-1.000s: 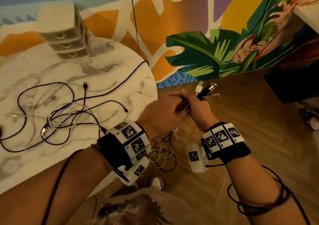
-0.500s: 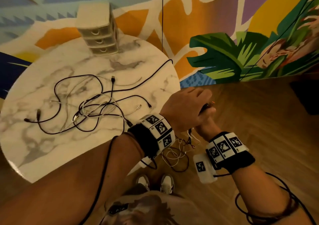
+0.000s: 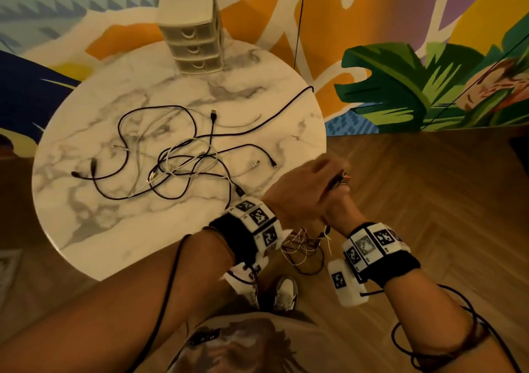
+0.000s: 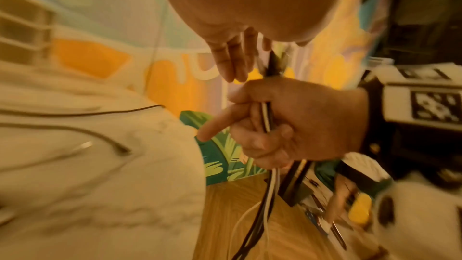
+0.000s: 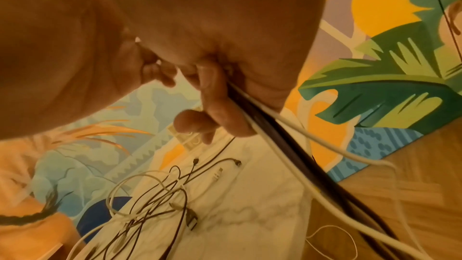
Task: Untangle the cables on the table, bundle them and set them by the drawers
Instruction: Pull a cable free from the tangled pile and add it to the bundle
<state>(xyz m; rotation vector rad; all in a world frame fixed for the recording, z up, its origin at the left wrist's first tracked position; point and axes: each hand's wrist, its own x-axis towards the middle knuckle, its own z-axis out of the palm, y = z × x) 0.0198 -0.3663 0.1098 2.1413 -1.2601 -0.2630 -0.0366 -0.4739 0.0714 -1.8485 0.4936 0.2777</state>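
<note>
A tangle of black and white cables (image 3: pixel 183 163) lies across the round marble table (image 3: pixel 114 229); the right wrist view also shows the tangle (image 5: pixel 155 195). The small three-drawer unit (image 3: pixel 191 32) stands at the table's far edge. Off the table's right edge, my right hand (image 3: pixel 337 206) grips a bunch of black and white cables (image 4: pixel 267 118) in its fist. Their loops (image 3: pixel 303 252) hang below it. My left hand (image 3: pixel 309 183) lies over the fist, its fingers (image 4: pixel 235 60) fairly straight beside the plug ends (image 4: pixel 275 62).
A thin black cord (image 3: pixel 297 20) hangs down the painted mural wall behind the table. Wooden floor (image 3: pixel 429 186) spreads to the right, and my shoes (image 3: pixel 283 289) are below the hands. A black cable (image 3: pixel 297 93) runs off the table's far right edge.
My left hand has come over the top of the held bunch, hiding most of the plug ends that stuck out a second ago. My head has turned left, toward the table.
</note>
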